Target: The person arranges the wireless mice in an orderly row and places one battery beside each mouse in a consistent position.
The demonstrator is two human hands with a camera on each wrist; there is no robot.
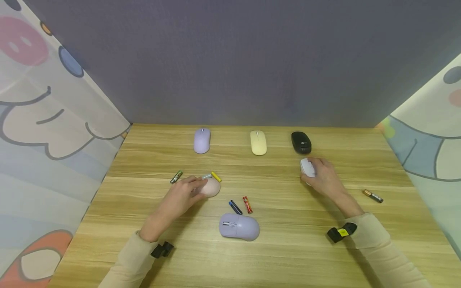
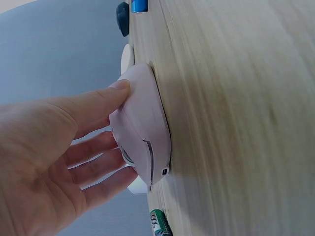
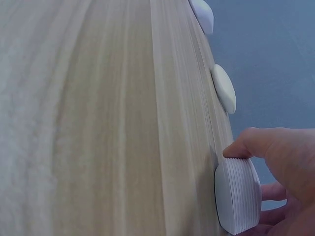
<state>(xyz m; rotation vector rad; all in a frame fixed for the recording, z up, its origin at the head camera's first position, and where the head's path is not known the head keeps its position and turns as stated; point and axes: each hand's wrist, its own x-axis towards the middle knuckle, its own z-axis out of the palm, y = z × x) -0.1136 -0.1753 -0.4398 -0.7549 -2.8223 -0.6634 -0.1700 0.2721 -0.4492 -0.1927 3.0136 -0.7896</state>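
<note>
In the head view my left hand (image 1: 182, 195) holds a pale pink computer mouse (image 1: 211, 187) on the left of the table. The left wrist view shows the thumb on one side of that mouse (image 2: 140, 113) and the fingers at its other side. Towards the right, my right hand (image 1: 325, 179) grips a white computer mouse (image 1: 307, 168), just in front of a black mouse (image 1: 301, 143). Its ribbed side (image 3: 242, 196) faces the right wrist camera, with the thumb pressed on one end. Whether the white mouse touches the table is unclear.
A purple mouse (image 1: 202, 141) and a yellow mouse (image 1: 258, 143) stand at the back. A larger lavender mouse (image 1: 239, 227) lies in front. Loose batteries include a green one (image 1: 176, 177), yellow (image 1: 216, 177), blue-black (image 1: 235, 207), red (image 1: 247, 205) and copper-black (image 1: 372, 196).
</note>
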